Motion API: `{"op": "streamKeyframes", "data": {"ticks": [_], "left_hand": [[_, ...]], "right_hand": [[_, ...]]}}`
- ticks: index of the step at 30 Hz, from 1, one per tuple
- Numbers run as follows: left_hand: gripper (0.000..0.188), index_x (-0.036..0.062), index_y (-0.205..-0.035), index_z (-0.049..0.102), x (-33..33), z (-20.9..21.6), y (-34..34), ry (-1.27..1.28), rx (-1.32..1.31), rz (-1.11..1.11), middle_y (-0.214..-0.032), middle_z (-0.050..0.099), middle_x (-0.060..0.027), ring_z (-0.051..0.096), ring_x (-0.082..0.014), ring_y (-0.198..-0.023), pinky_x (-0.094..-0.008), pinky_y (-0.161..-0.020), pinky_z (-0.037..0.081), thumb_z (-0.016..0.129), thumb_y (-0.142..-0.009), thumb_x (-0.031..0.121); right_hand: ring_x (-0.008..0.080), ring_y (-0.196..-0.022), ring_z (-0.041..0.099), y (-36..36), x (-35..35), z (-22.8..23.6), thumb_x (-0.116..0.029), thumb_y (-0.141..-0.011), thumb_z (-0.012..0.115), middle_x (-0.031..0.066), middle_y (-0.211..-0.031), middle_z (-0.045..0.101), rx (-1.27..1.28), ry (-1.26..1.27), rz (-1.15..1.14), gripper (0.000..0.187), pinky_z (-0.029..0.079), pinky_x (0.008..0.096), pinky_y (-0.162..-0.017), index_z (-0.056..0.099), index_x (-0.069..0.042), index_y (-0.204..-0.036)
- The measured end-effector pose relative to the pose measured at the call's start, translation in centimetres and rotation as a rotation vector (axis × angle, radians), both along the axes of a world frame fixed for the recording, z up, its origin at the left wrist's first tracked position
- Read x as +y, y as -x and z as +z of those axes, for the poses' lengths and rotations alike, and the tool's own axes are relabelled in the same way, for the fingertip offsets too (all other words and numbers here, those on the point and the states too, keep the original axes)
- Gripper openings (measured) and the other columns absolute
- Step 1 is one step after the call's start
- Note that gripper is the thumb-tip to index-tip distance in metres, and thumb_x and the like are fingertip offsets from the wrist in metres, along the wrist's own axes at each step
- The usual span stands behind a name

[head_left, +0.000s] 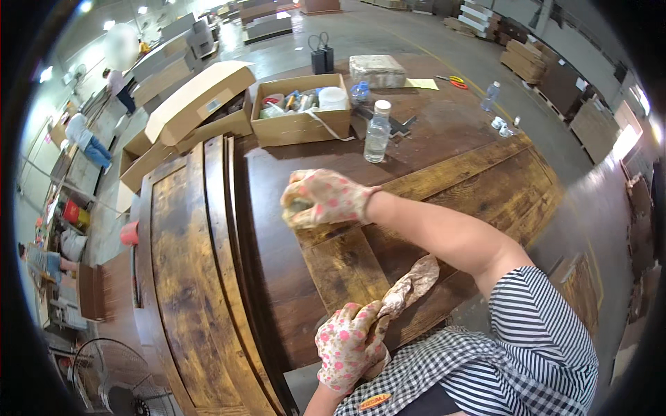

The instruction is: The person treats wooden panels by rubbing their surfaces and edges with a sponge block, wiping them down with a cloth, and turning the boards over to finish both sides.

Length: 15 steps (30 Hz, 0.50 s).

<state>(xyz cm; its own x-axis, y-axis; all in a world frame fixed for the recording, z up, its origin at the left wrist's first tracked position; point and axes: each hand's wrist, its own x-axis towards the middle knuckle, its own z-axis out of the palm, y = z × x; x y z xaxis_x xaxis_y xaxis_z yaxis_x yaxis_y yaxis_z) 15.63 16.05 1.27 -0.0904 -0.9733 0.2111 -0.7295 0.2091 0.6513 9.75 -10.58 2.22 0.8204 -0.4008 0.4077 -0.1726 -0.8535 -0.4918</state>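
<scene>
My left hand (350, 349), in a floral work glove, is closed around the end of a crumpled, stained rag (409, 286). The rag lies across the near edge of a brown wood-grain panel (347, 267) on the table. Higher up, my right hand (329, 199), gloved alike, is curled at that panel's far left corner. Something small and greenish shows between its thumb and fingers, too hidden to name. My right forearm reaches across the panel and covers part of it.
Several similar panels (177, 263) stack at the left. Behind are a carton of supplies (291, 130), a lidded carton (201, 104), a clear bottle (377, 132), a pale block (377, 71) and red-handled pliers (456, 82). A floor fan (114, 378) stands lower left; people work far left.
</scene>
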Motion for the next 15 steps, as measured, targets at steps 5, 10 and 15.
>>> {"op": "streamKeyframes", "data": {"ticks": [5, 10, 15], "left_hand": [[0.032, 0.0121, -0.107, 0.075, 0.0, 0.0, -0.3, 0.025, 0.054, -0.010, -0.087, 0.067, -0.0056, 0.069, -0.0248, -0.080, -0.0370, -0.068, 0.054, 0.080, -0.076, 0.020], [0.024, 0.0113, -0.101, 0.076, -0.5, 0.6, 0.3, -0.033, -0.006, 0.024, -0.082, 0.067, -0.0060, 0.068, -0.0249, -0.074, -0.0368, -0.066, 0.053, 0.079, -0.079, 0.020], [0.020, 0.0112, -0.097, 0.077, -0.6, 1.3, 0.8, -0.059, 0.001, 0.068, -0.079, 0.065, -0.0064, 0.066, -0.0266, -0.071, -0.0376, -0.065, 0.052, 0.079, -0.080, 0.021]], "right_hand": [[0.0233, -0.094, 0.068, 11.2, -3.0, 3.4, -0.028, -0.084, 0.075, 0.0120, -0.094, 0.071, 0.339, 0.138, -0.324, 0.020, 0.058, 0.0351, -0.085, 0.075, -0.010, -0.094], [0.0252, -0.088, 0.069, 6.7, -1.6, 1.7, -0.028, -0.082, 0.076, 0.0130, -0.094, 0.071, 0.028, 0.050, -0.160, 0.021, 0.057, 0.0368, -0.083, 0.075, -0.009, -0.091], [0.0295, -0.091, 0.069, -1.1, 0.2, -0.1, -0.026, -0.079, 0.076, 0.0151, -0.098, 0.071, 0.000, -0.036, -0.025, 0.020, 0.056, 0.0391, -0.082, 0.074, -0.010, -0.091]]}}
